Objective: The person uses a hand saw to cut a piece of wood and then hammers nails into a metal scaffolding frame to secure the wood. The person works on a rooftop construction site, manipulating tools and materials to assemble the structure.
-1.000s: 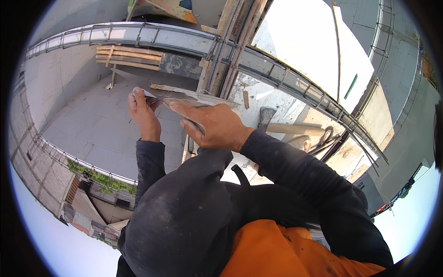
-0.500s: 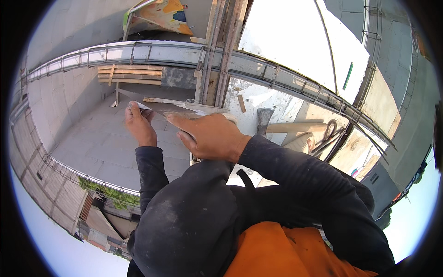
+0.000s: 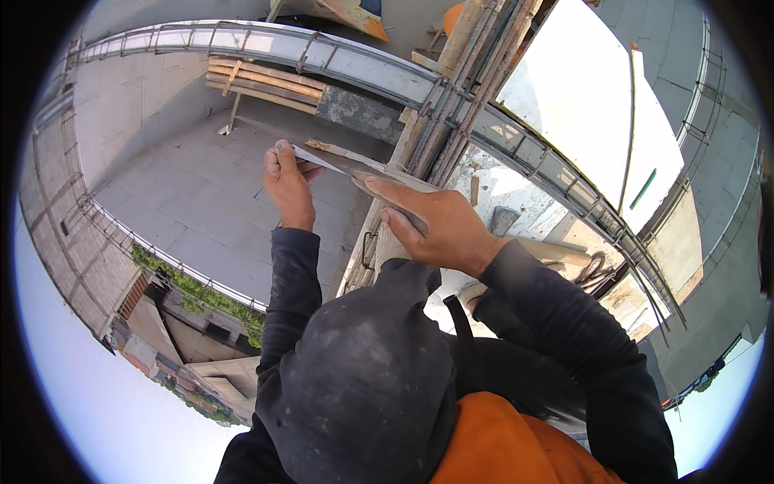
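Observation:
My right hand (image 3: 451, 222) is closed around the broad end of a handsaw (image 3: 329, 161), index finger stretched along it. Most of the handle is hidden in my palm. The thin grey blade points away to the left, and its edge catches bright light. With thumb and fingers, my left hand (image 3: 290, 184) pinches the blade farther along. Just beyond the blade lies a narrow wooden board (image 3: 387, 169) with a pale, rough edge. My dark-clothed knee (image 3: 363, 355) rises in front, under my wrists.
A hatchet-like tool with a grey head (image 3: 504, 219) and a wooden handle (image 3: 552, 252) lies on the white-splashed surface to the right. Steel rebar cages (image 3: 371, 68) cross behind. Upright rods and timbers (image 3: 451, 113) stand beyond the board. At left, a grey floor (image 3: 193, 194) lies lower down.
The view has turned and shifted, so hands, saw and surroundings sit farther right. Both hands keep their hold on the saw, and the blade slants more steeply in the picture.

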